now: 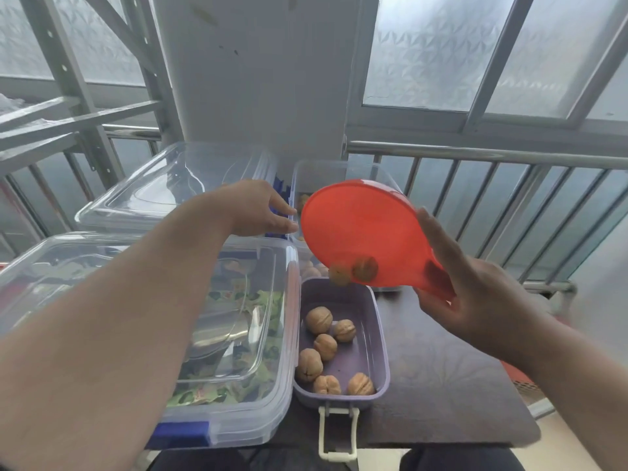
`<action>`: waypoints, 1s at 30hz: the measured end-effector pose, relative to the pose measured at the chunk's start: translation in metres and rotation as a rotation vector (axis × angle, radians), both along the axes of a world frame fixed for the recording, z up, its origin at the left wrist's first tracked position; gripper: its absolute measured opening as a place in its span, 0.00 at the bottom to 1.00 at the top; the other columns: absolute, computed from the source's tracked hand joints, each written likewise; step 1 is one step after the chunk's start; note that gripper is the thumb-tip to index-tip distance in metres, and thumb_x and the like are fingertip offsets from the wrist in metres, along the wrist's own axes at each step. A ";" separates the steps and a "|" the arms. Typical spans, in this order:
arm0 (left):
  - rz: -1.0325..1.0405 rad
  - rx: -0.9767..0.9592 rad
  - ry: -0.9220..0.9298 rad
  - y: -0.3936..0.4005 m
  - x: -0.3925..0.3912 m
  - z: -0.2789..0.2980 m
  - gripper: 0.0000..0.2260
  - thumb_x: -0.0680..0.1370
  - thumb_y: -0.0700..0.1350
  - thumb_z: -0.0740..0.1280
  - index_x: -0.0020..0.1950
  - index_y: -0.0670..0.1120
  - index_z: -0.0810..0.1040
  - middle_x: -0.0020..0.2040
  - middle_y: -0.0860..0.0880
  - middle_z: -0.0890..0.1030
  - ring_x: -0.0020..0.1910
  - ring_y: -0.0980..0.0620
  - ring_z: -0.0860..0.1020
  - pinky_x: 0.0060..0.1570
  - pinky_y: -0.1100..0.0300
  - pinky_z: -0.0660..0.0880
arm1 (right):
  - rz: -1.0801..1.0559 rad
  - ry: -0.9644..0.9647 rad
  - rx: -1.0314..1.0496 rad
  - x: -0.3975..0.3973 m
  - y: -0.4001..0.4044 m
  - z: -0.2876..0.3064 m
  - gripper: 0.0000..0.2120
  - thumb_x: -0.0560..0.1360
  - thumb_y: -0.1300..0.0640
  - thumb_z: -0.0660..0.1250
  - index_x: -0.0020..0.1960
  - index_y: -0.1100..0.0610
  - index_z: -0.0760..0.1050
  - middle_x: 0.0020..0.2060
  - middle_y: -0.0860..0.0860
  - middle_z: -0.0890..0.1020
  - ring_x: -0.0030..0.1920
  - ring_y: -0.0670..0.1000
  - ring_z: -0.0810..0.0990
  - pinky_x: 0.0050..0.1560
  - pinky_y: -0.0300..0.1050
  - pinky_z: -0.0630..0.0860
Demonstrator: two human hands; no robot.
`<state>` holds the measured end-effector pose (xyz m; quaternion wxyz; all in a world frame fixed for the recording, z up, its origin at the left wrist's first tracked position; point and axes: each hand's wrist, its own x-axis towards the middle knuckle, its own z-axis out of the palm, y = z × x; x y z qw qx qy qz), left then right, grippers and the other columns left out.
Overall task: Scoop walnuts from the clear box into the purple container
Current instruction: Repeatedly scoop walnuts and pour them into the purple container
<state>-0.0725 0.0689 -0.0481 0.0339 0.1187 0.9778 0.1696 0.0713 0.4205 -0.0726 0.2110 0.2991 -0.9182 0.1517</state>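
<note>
My right hand [475, 294] grips the handle of a red-orange scoop [360, 229], tilted over the far end of the purple container [380, 334]. One walnut [365, 268] shows through the scoop's lower wall and another walnut [339, 275] is dropping off its lip. Several walnuts [319, 319] lie in the purple container. The clear box [299, 185] with more walnuts stands behind it, mostly hidden by the scoop. My left hand [261, 209] reaches toward the clear box's left wall, fingers extended and holding nothing; whether they touch it is unclear.
A large clear lidded bin [238, 419] with green-printed packets sits left of the purple container, a second clear lid [142, 195] behind it. The dark table [441, 385] ends near a metal railing [475, 154]. A white latch [338, 433] hangs from the container's front.
</note>
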 end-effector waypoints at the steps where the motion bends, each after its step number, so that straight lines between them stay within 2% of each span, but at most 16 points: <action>1: 0.003 -0.001 0.001 0.000 0.000 0.000 0.30 0.61 0.78 0.66 0.60 0.69 0.82 0.62 0.61 0.82 0.62 0.52 0.79 0.66 0.44 0.73 | 0.005 0.009 -0.003 -0.001 0.001 -0.001 0.59 0.72 0.63 0.77 0.86 0.40 0.40 0.34 0.48 0.73 0.28 0.55 0.74 0.28 0.53 0.75; 4: 0.006 0.001 0.005 0.000 0.000 -0.001 0.30 0.63 0.77 0.66 0.61 0.68 0.83 0.64 0.59 0.82 0.64 0.51 0.78 0.67 0.44 0.73 | 0.014 0.031 -0.014 -0.002 0.002 -0.006 0.60 0.71 0.64 0.78 0.86 0.41 0.41 0.34 0.46 0.70 0.27 0.54 0.73 0.28 0.51 0.74; 8: 0.015 -0.001 0.018 0.000 0.002 0.000 0.29 0.65 0.76 0.68 0.63 0.68 0.82 0.67 0.58 0.80 0.66 0.50 0.77 0.68 0.44 0.71 | 0.008 -0.023 -0.131 -0.009 0.003 -0.008 0.58 0.73 0.63 0.77 0.85 0.39 0.40 0.34 0.50 0.76 0.30 0.53 0.77 0.33 0.51 0.75; 11: 0.018 -0.019 0.032 0.000 0.003 0.002 0.27 0.67 0.74 0.69 0.63 0.67 0.82 0.67 0.59 0.80 0.67 0.50 0.76 0.69 0.45 0.70 | -0.028 -0.098 -0.286 -0.021 -0.001 -0.002 0.58 0.74 0.63 0.76 0.83 0.32 0.39 0.39 0.54 0.80 0.38 0.54 0.81 0.42 0.50 0.78; 13: 0.015 -0.034 0.032 0.001 0.003 0.000 0.29 0.66 0.76 0.68 0.64 0.67 0.82 0.67 0.59 0.80 0.67 0.51 0.76 0.69 0.45 0.70 | -0.097 -0.171 -0.346 -0.035 -0.004 0.004 0.57 0.76 0.61 0.75 0.81 0.28 0.38 0.44 0.56 0.82 0.43 0.54 0.82 0.47 0.45 0.77; 16: 0.025 -0.029 0.025 0.001 0.003 -0.001 0.35 0.60 0.79 0.64 0.64 0.68 0.81 0.67 0.59 0.80 0.67 0.51 0.76 0.69 0.45 0.70 | -0.193 -0.272 -0.377 -0.067 -0.010 0.011 0.56 0.75 0.58 0.75 0.80 0.27 0.37 0.52 0.53 0.81 0.46 0.51 0.82 0.52 0.48 0.75; 18: 0.023 -0.041 0.034 0.001 0.003 -0.001 0.35 0.61 0.79 0.64 0.64 0.68 0.81 0.67 0.59 0.80 0.67 0.50 0.76 0.69 0.44 0.70 | -0.231 -0.328 -0.375 -0.091 -0.014 0.014 0.57 0.74 0.58 0.75 0.81 0.29 0.38 0.50 0.51 0.80 0.46 0.53 0.82 0.53 0.49 0.76; 20: 0.014 -0.063 0.050 0.001 0.004 0.001 0.30 0.67 0.77 0.66 0.65 0.67 0.81 0.67 0.58 0.80 0.67 0.49 0.76 0.69 0.43 0.69 | -0.281 -0.349 -0.313 -0.110 -0.019 0.019 0.57 0.74 0.58 0.74 0.81 0.30 0.36 0.45 0.51 0.79 0.44 0.55 0.81 0.49 0.52 0.78; 25: 0.019 -0.086 0.068 0.003 0.006 0.002 0.26 0.71 0.74 0.68 0.66 0.66 0.81 0.67 0.57 0.80 0.67 0.48 0.75 0.69 0.42 0.69 | -0.429 -0.255 0.020 -0.141 -0.033 0.030 0.57 0.75 0.59 0.69 0.78 0.31 0.27 0.46 0.59 0.79 0.40 0.60 0.80 0.48 0.60 0.82; 30: 0.020 -0.099 0.074 0.003 0.007 0.003 0.25 0.72 0.73 0.68 0.66 0.66 0.81 0.68 0.57 0.80 0.68 0.48 0.75 0.69 0.41 0.68 | -0.544 -0.087 0.400 -0.164 -0.041 0.031 0.53 0.79 0.66 0.61 0.79 0.34 0.25 0.47 0.58 0.79 0.38 0.60 0.80 0.38 0.53 0.78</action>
